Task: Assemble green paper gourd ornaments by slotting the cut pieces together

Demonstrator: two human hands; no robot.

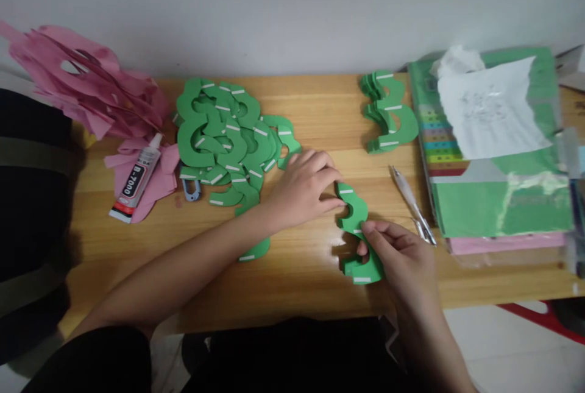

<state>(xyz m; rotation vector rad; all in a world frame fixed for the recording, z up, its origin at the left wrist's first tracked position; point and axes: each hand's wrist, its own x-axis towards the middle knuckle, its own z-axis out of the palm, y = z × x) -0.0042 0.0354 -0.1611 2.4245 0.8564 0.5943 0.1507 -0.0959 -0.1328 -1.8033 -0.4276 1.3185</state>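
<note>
My right hand (402,253) grips a small stack of wavy green paper cutouts (354,213), its thumb pressing on the top face and its fingers curled underneath. White strips mark the top piece at its ends and middle. At the stack's upper end, the thumb and forefinger of my left hand (308,186) close on the edge. Left of that hand lies a loose heap of similar green cutouts (249,143), overlapping at many angles, with white strips on them. A neater green stack (397,128) rests at the back right of the wooden table (311,283).
A B-7000 glue tube (136,180) lies on pink pieces (121,164), near a bundle of pink cutouts (86,85). A blue-grey clip-like object (192,189) is beside the heap. At right are a pen (409,198), green packets (503,204) and crumpled white paper (496,109).
</note>
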